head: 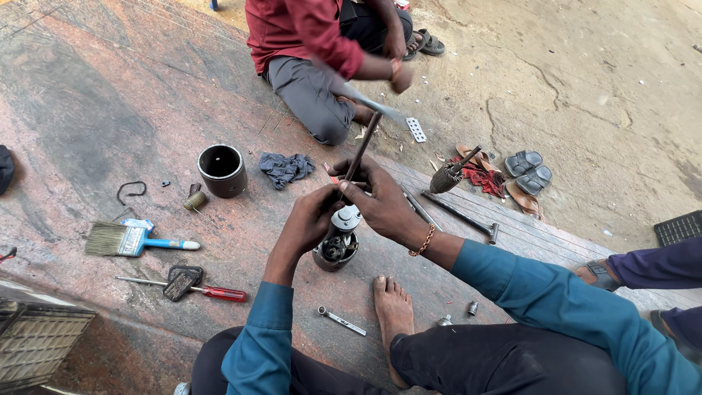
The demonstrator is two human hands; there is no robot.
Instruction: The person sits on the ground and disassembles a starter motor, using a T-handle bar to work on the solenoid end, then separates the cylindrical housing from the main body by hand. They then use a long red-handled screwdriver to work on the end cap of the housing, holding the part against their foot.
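My left hand (313, 219) wraps the side of a small metal motor housing (338, 247) that stands on the reddish stone floor. My right hand (380, 199) is closed around a thin dark rod (361, 150) that points down into the top of the housing. My bare foot (393, 311) rests just right of the housing. Both arms wear teal sleeves.
A dark cylindrical shell (221, 170), a grey rag (286, 168), a blue-handled brush (131, 239), a red-handled screwdriver (197, 291), a small ratchet wrench (341, 321), an armature (450, 174) and a long bar (459, 215) lie around. A person in a red shirt (307, 29) crouches ahead, another person's purple sleeve (658, 265) at right.
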